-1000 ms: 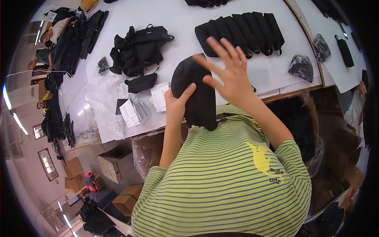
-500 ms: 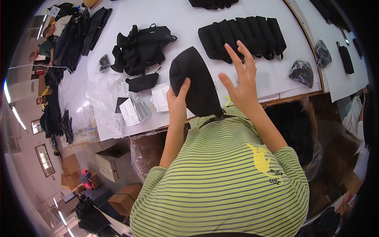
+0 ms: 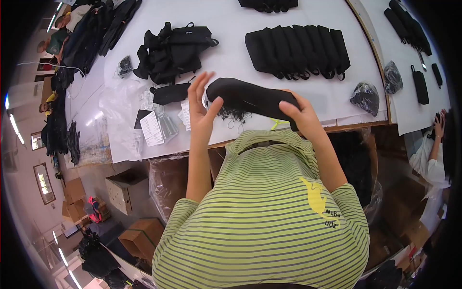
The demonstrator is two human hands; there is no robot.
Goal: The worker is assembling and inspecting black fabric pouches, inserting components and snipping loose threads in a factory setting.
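Note:
A long black fabric pouch [image 3: 252, 98] lies nearly crosswise above the near table edge. My right hand [image 3: 302, 113] grips its right end, thumb on the upper face. At the pouch's left end my left hand [image 3: 200, 107] is open, fingers raised and thumb apart; whether it touches the fabric I cannot tell. Beneath the pouch lies a tangle of thin dark cords [image 3: 234, 114]. Left of my left hand are a smaller black pouch [image 3: 169, 93] and white printed tags [image 3: 152, 130].
A row of black pouches [image 3: 297, 50] lies at the back, with a heap of black pouches [image 3: 174, 55] to its left. Bagged dark items [image 3: 365, 98] sit near the right edge. Clear plastic [image 3: 120, 108] covers the left side. An open carton [image 3: 126, 187] stands below.
The pouch has turned from upright to nearly crosswise. My right hand, open before, has taken its right end. My left hand has let go and opened, moving left.

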